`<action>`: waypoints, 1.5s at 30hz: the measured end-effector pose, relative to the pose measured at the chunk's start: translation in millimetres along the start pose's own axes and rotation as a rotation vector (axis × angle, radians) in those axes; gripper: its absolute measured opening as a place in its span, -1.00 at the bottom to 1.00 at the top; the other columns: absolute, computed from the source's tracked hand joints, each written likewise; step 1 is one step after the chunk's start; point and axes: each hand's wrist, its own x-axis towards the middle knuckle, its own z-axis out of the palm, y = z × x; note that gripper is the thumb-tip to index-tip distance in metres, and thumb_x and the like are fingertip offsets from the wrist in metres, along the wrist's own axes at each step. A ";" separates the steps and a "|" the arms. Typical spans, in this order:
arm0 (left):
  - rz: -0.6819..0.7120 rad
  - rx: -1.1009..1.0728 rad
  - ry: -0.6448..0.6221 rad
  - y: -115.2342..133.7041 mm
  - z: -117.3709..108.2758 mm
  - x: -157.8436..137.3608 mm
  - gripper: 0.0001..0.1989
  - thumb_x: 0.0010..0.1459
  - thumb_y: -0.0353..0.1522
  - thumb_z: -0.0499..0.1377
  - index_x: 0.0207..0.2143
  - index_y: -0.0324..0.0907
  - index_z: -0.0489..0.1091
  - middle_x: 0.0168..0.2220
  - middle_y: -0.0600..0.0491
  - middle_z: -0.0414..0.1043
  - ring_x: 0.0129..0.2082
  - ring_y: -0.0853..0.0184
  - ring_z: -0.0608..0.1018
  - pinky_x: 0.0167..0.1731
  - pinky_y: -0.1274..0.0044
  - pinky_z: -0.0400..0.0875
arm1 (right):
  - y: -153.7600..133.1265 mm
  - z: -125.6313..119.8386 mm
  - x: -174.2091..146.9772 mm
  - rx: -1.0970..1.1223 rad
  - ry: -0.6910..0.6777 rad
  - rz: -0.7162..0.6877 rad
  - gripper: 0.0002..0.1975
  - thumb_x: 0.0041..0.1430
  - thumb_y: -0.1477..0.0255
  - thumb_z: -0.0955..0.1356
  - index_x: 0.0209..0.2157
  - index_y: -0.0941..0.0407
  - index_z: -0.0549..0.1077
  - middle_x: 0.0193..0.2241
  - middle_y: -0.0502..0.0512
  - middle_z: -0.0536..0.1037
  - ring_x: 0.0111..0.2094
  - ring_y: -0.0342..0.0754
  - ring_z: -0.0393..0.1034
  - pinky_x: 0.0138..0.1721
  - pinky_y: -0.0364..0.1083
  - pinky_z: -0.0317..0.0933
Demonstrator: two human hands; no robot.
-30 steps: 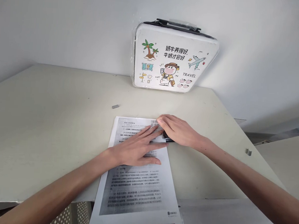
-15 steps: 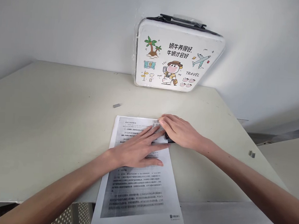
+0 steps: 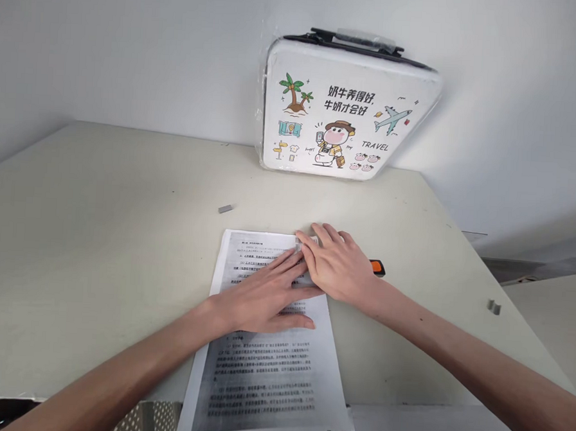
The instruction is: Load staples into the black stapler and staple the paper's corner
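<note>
A stack of printed paper sheets [image 3: 270, 369] lies before me, its lower end reaching past the table's front edge. My left hand [image 3: 264, 295] rests flat on the upper part of the page, fingers stretched. Over the upper right corner and edge of the sheets is my right hand [image 3: 336, 263], its fingers apart and touching the paper near a small barcode. Just beyond that hand's wrist lies a black-and-orange object [image 3: 377, 267], mostly hidden; its kind cannot be made out.
A white cartoon-printed case [image 3: 346, 115] with a black handle, wrapped in clear plastic, stands against the wall. Small grey pieces lie on the pale table [image 3: 98, 231]: one piece [image 3: 225, 209] beyond the paper, other pieces [image 3: 494, 307] near the right edge.
My right hand has come off the black object at the paper's edge and spread over the corner. The object's orange part now shows to its right. My left hand stays put.
</note>
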 end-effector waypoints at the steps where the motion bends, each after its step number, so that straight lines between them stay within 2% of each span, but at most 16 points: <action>1: 0.002 0.000 0.004 0.4 -0.1 0.0 -0.40 0.42 0.01 0.13 0.42 0.10 0.25 0.56 0.05 -0.14 0.55 -0.06 -0.18 0.48 0.00 -0.12 | -0.2 -0.9 0.4 0.011 -0.001 -0.009 -0.45 0.54 0.29 0.00 0.36 0.04 0.33 0.29 0.33 0.39 0.30 0.31 0.25 0.21 0.31 0.21; 5: 0.004 0.012 -0.004 0.3 2.1 -3.2 -0.41 0.43 0.00 0.12 0.42 0.09 0.26 0.56 0.07 -0.21 0.54 -0.05 -0.15 0.49 0.02 -0.13 | 8.0 -11.9 -5.9 0.222 0.048 0.015 -0.48 0.55 0.26 0.02 0.35 -0.01 0.31 0.29 0.22 0.43 0.28 0.22 0.33 0.24 0.23 0.22; 8: -0.009 0.021 -0.021 -0.7 3.3 -8.8 -0.42 0.44 -0.01 0.11 0.40 0.05 0.28 0.57 0.04 -0.25 0.54 -0.06 -0.11 0.48 0.04 -0.07 | 21.8 -19.1 -24.8 0.447 0.125 0.060 -0.51 0.55 0.20 0.02 0.23 -0.04 0.39 0.21 0.13 0.52 0.21 0.13 0.42 0.21 0.13 0.28; 13: -0.013 0.050 -0.037 -1.4 2.0 -16.0 -0.43 0.46 -0.02 0.09 0.40 0.00 0.30 0.56 0.00 -0.23 0.54 -0.04 -0.09 0.47 0.11 0.00 | 46.8 -10.5 -69.0 0.489 0.104 -0.055 -0.66 0.47 0.13 0.24 0.08 -0.05 0.48 0.04 0.11 0.63 0.05 0.15 0.53 0.08 0.12 0.39; 15: -0.010 0.068 -0.044 -0.6 1.7 -16.3 -0.44 0.46 -0.02 0.08 0.40 0.01 0.29 0.56 -0.01 -0.22 0.54 -0.02 -0.08 0.47 0.11 -0.02 | 55.9 -4.0 -85.1 0.474 0.128 -0.015 -0.67 0.42 0.12 0.31 0.07 -0.05 0.48 0.03 0.11 0.65 0.01 0.17 0.55 0.04 0.13 0.41; 18: -0.008 0.106 -0.054 4.7 0.2 -17.6 -0.46 0.48 -0.04 0.07 0.40 0.01 0.28 0.56 -0.01 -0.17 0.53 0.02 -0.02 0.48 0.11 -0.04 | 68.4 2.2 -108.8 0.468 0.163 0.112 -0.66 0.40 0.11 0.32 0.08 -0.07 0.48 0.07 0.10 0.64 0.04 0.20 0.56 0.04 0.16 0.42; 20: -0.011 0.147 -0.038 11.7 -3.1 -23.2 -0.47 0.48 -0.06 0.07 0.40 0.01 0.28 0.55 -0.01 -0.10 0.53 0.05 0.01 0.48 0.11 -0.03 | 75.5 4.1 -125.6 0.485 0.165 0.198 -0.63 0.39 0.08 0.32 0.10 -0.08 0.46 0.07 0.11 0.63 0.01 0.21 0.57 -0.02 0.16 0.45; 22: -0.037 0.201 0.005 20.5 -8.8 -36.1 -0.47 0.48 -0.08 0.09 0.40 -0.01 0.28 0.53 -0.01 -0.01 0.53 0.07 0.03 0.48 0.12 0.00 | 80.8 6.0 -142.3 0.525 0.173 0.273 -0.61 0.36 0.04 0.33 0.10 -0.08 0.46 0.02 0.13 0.65 -0.07 0.21 0.58 -0.16 0.12 0.48; 25: -0.148 0.278 0.057 33.0 -19.5 -72.0 -0.46 0.49 -0.14 0.11 0.44 0.03 0.19 0.51 0.05 0.06 0.52 0.08 0.05 0.46 0.09 0.09 | 84.1 12.2 -163.5 0.616 0.227 0.359 -0.60 0.34 0.02 0.35 0.06 -0.07 0.49 -0.06 0.13 0.66 -0.15 0.17 0.57 -0.34 0.03 0.46; 28: -0.277 0.314 0.053 43.4 -27.1 -118.3 -0.37 0.47 -0.13 0.11 0.50 0.08 0.05 0.53 0.05 -0.01 0.50 0.00 0.11 0.38 0.03 0.22 | 84.1 22.0 -176.4 0.721 0.317 0.418 -0.62 0.32 0.03 0.39 0.02 -0.06 0.53 -0.05 0.11 0.66 -0.13 0.14 0.56 -0.36 -0.03 0.45; 30: -0.367 0.315 0.047 50.9 -28.1 -143.8 -0.38 0.50 -0.17 0.05 0.52 0.12 -0.04 0.54 0.08 -0.06 0.50 0.01 0.13 0.36 0.08 0.29 | 84.1 28.4 -180.7 0.781 0.371 0.451 -0.62 0.29 0.04 0.42 0.00 -0.04 0.55 -0.05 0.10 0.67 -0.12 0.12 0.56 -0.37 -0.07 0.44; 33: -0.379 0.348 -0.038 64.2 -23.5 -156.0 -0.32 0.49 -0.09 0.02 0.54 0.14 -0.14 0.55 0.10 -0.11 0.52 -0.02 0.04 0.41 0.03 0.12 | 84.7 34.4 -183.1 0.836 0.439 0.461 -0.64 0.29 0.09 0.45 0.02 -0.04 0.56 -0.05 0.09 0.67 -0.13 0.09 0.56 -0.40 -0.11 0.42; 35: -0.351 0.375 -0.086 71.7 -17.6 -142.4 -0.26 0.47 -0.05 0.05 0.55 0.12 -0.18 0.55 0.10 -0.14 0.52 -0.04 -0.01 0.44 0.00 -0.01 | 84.5 34.6 -183.8 0.834 0.512 0.446 -0.66 0.30 0.13 0.45 0.02 -0.04 0.56 -0.05 0.10 0.67 -0.13 0.08 0.55 -0.38 -0.10 0.42; 37: -0.317 0.384 -0.108 75.1 -10.0 -114.8 -0.25 0.48 -0.07 0.06 0.55 0.10 -0.22 0.55 0.10 -0.18 0.53 -0.03 -0.05 0.46 0.02 -0.06 | 83.6 30.9 -185.4 0.810 0.589 0.430 -0.71 0.31 0.17 0.45 0.01 -0.04 0.56 -0.07 0.11 0.67 -0.13 0.09 0.54 -0.35 -0.09 0.43; 41: -0.244 0.355 -0.102 63.8 10.0 -40.5 -0.26 0.49 -0.08 0.05 0.55 0.11 -0.25 0.56 0.09 -0.22 0.54 0.01 -0.07 0.48 0.00 -0.17 | 82.1 15.0 -193.7 0.783 0.644 0.347 -0.77 0.34 0.26 0.43 0.01 -0.06 0.55 -0.06 0.11 0.66 -0.10 0.09 0.54 -0.27 -0.06 0.44; 45: -0.186 0.300 -0.072 42.0 32.9 39.1 -0.33 0.51 -0.01 -0.04 0.54 0.06 -0.09 0.56 0.03 -0.19 0.54 0.01 -0.11 0.47 -0.02 -0.26 | 84.9 3.5 -206.5 0.778 0.680 0.367 -0.75 0.33 0.28 0.45 0.02 -0.05 0.54 -0.10 0.10 0.67 -0.16 0.06 0.53 -0.26 -0.05 0.43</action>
